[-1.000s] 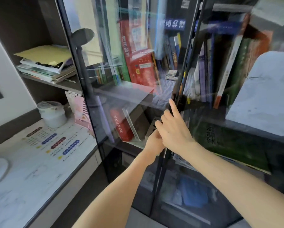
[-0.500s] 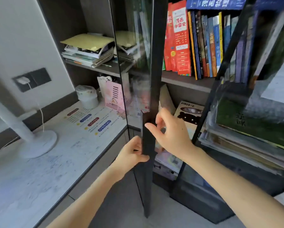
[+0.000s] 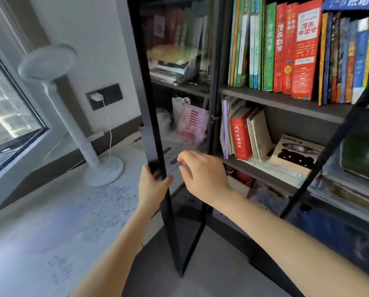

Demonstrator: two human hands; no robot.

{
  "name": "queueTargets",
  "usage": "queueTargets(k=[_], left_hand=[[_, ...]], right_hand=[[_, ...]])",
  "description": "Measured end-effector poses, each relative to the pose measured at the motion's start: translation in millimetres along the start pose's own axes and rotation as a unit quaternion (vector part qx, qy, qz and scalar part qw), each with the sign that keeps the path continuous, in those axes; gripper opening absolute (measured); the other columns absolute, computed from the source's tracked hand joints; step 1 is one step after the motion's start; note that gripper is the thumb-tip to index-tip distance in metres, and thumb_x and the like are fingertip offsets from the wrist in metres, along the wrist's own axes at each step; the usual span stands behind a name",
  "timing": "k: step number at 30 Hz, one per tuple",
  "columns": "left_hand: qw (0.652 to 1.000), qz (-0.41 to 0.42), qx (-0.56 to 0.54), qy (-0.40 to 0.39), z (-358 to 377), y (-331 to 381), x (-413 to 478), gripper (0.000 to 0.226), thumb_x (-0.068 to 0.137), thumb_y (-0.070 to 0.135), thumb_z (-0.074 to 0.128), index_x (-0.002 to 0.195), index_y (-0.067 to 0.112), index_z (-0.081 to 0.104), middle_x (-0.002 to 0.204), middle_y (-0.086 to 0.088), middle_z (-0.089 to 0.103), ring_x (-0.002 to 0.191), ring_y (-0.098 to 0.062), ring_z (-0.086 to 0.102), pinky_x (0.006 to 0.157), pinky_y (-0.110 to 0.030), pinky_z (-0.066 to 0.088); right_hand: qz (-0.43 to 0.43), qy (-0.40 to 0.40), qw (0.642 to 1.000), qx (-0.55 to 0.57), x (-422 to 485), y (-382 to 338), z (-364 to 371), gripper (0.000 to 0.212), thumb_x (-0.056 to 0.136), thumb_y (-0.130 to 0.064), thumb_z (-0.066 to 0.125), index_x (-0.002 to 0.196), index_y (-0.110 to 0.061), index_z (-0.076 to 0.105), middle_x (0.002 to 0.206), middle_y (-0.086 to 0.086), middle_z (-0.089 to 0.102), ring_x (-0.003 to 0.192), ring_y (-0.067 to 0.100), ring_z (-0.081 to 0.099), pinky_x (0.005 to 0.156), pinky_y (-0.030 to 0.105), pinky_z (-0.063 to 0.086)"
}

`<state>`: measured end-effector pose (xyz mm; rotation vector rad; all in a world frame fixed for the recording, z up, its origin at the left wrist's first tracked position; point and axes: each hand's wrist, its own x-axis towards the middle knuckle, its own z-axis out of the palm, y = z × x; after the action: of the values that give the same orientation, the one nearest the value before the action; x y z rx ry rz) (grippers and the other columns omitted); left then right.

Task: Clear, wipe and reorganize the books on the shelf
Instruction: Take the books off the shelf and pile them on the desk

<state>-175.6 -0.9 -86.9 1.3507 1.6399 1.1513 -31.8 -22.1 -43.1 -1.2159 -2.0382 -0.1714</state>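
Books (image 3: 294,50) are noted at 1 o'clock from the hands, upright on the shelf (image 3: 275,99), long axis vertical. A lower row leans at 3 o'clock. The right hand (image 3: 202,174) is the nearer. The door (image 3: 149,103) stands open, edge-on. The left hand (image 3: 152,185) is wrapped round its edge. The right hand's fingers are loosely curled just beside that edge, nothing held — contact with the glass cannot be told.

Window (image 3: 7,108) — white wall (image 3: 93,28), marble desk (image 3: 40,221)
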Motion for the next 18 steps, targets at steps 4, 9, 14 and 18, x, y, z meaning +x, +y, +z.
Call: queueTargets(k=[4,9,14,18], left_hand=[[0.998,-0.054,-0.036,0.020,-23.0,8.3,28.9,0.055,0.078,-0.010,0.062,0.125,0.011,0.043,0.108,0.002,0.050,0.100,-0.017,0.048,0.078,-0.030,0.038],[0.995,-0.083,-0.039,0.036,-31.1,5.7,47.7,0.055,0.078,-0.010,0.059,0.126,0.011,0.041,0.108,-0.002,0.050,0.103,-0.024,0.049,0.080,-0.035,0.040],[0.973,-0.141,-0.062,0.170,-19.1,9.0,31.0,0.053,0.084,0.009,0.061,0.131,0.009,0.037,0.109,-0.011,0.050,0.092,-0.028,0.048,0.074,-0.039,0.038],[0.973,-0.095,-0.093,0.192,21.9,24.2,6.8,0.032,0.085,0.008,0.060,0.110,0.015,0.041,0.095,-0.006,0.050,0.080,-0.019,0.050,0.073,-0.036,0.037]], right_hand=[[0.006,-0.022,0.999,-0.035,-9.7,14.0,4.6,0.015,0.078,-0.015,0.059,0.091,-0.012,0.064,0.081,0.001,0.069,0.067,0.025,0.065,0.057,0.033,0.050],[0.048,-0.043,0.996,-0.070,-16.8,42.0,-0.6,0.017,0.076,-0.012,0.070,0.093,-0.013,0.067,0.083,0.000,0.070,0.070,0.025,0.066,0.061,0.032,0.049],[0.067,-0.092,0.982,-0.149,-25.4,93.2,-24.3,0.013,0.076,-0.015,0.071,0.088,-0.014,0.067,0.080,0.000,0.069,0.070,0.025,0.065,0.063,0.033,0.049],[0.086,-0.152,0.939,-0.297,-42.5,159.2,-50.3,0.019,0.066,-0.017,0.079,0.081,-0.013,0.069,0.077,0.004,0.068,0.072,0.028,0.064,0.078,0.039,0.051]])
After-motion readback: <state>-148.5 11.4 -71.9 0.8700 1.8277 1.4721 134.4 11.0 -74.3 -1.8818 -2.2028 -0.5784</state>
